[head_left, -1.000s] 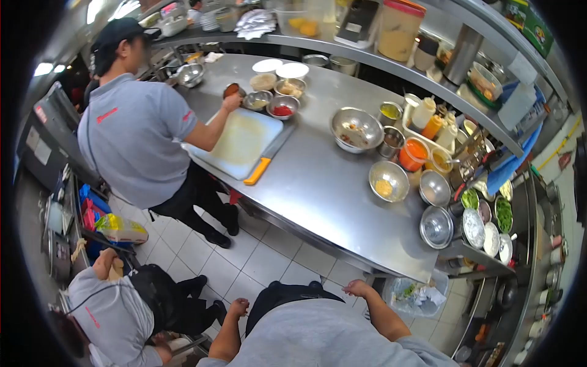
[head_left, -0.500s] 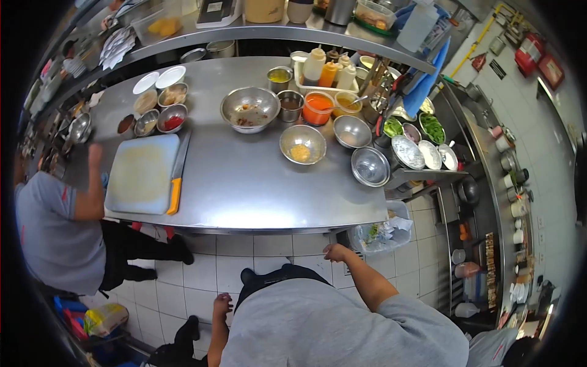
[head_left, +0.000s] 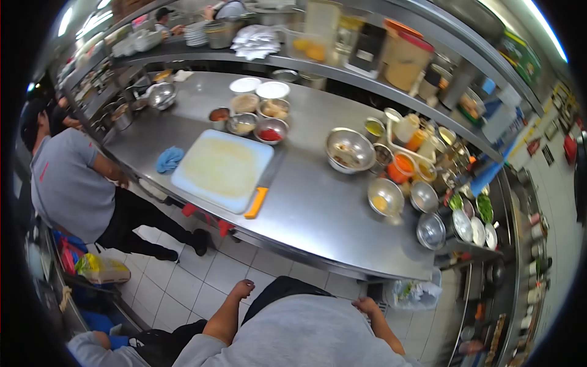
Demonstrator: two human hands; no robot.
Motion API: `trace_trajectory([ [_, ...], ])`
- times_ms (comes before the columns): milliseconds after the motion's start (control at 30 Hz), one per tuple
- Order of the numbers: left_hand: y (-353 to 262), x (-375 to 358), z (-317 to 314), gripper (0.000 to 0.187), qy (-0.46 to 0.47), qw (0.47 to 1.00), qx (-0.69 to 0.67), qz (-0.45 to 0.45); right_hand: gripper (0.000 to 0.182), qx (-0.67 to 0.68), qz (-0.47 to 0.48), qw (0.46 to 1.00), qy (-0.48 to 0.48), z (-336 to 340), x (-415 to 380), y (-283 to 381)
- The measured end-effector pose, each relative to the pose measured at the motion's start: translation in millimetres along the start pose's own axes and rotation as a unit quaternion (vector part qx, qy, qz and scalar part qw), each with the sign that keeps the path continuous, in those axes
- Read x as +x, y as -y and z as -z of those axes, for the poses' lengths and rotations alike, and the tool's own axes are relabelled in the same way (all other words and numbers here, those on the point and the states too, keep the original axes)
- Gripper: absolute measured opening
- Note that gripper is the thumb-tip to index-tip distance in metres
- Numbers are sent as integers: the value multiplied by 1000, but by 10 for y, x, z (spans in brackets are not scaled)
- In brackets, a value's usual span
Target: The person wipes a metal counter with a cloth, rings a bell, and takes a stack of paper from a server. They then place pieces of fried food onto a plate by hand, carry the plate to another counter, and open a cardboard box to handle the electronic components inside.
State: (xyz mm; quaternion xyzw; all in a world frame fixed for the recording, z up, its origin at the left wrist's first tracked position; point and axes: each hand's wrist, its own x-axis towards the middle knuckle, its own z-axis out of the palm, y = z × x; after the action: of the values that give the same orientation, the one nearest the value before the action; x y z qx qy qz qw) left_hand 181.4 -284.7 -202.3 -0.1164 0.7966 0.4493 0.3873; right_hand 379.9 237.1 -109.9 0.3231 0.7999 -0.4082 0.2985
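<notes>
So yeah, both hands hang low by the near edge of the steel prep table [head_left: 330, 214]. The left hand [head_left: 243, 289] looks loosely curled, out over the floor tiles [head_left: 211, 296]; the right hand [head_left: 367, 306] is close to the lined waste bin [head_left: 431, 297]. Both are too small and blurry, so I can't tell how far open they are or if they're holding anything. Up on the table, the white cutting board [head_left: 223, 170] has an orange-handled knife [head_left: 257, 202] alongside, plus a crumpled blue cloth [head_left: 170, 159] off its left side. A co-worker [head_left: 79, 183] stands further left.
</notes>
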Motion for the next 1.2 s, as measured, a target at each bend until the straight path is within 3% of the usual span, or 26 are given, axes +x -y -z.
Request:
trace_trajectory([
  [100, 64, -20, 115, 35, -8, 1000, 8, -9, 41, -51, 8, 998, 32, -69, -196, 186],
  [167, 183, -21, 224, 35, -16, 1000, 14, -13, 38, 6, -85, 996, -2, -169, -306, 347],
  [233, 323, -73, 338, 35, -7, 999, 31, 11, 36, 51, -69, 996, -20, -308, -227, 345],
  [300, 512, -221, 440, 35, -25, 1000, 8, 13, 32, 105, 10, 994, -33, -441, -215, 393],
  [467, 836, -450, 725, 35, -69, 995, -60, 42, 28, 33, -2, 999, -8, -466, 7, 1214],
  [533, 1024, -517, 743, 34, -91, 988, -87, 92, 25, -9, 56, 997, 48, -467, 198, 1574],
  [600, 1132, -606, 686, 35, -100, 983, -110, 109, 25, 77, 189, 968, 144, -438, 106, 2109],
  [633, 1172, -656, 672, 35, -105, 979, -121, 126, 25, 68, 192, 967, 153, -455, 161, 2376],
  [700, 1152, -709, 568, 42, -108, 974, -129, 151, 26, 22, 193, 937, 289, -531, 274, 2821],
  [833, 1127, -826, 436, 65, -116, 976, -107, 152, 33, -43, 239, 904, 352, -702, 364, 3910],
  [900, 1038, -742, 607, 72, -131, 976, -102, 138, 22, 155, 277, 873, 371, -694, 121, 4313],
  [967, 815, -709, 891, 77, -172, 977, -94, 86, 17, 155, 263, 863, 403, -682, 279, 4487],
  [1000, 633, -677, 1059, 68, -236, 965, -102, 45, 19, 88, 291, 861, 407, -689, 456, 4502],
  [1033, 470, -537, 1290, 68, -242, 965, -98, 41, 23, 19, 321, 855, 407, -638, 539, 4648],
  [1100, 126, -271, 1773, 46, -389, 917, -81, -20, 26, 15, 289, 861, 419, -479, 617, 4884],
  [1167, -314, 18, 2333, 27, -481, 868, -92, -81, 22, 77, 325, 856, 395, -340, 658, 5102],
  [1200, -639, 89, 2633, 24, -479, 866, -111, -94, 22, 160, 328, 845, 391, -245, 537, 5293],
])
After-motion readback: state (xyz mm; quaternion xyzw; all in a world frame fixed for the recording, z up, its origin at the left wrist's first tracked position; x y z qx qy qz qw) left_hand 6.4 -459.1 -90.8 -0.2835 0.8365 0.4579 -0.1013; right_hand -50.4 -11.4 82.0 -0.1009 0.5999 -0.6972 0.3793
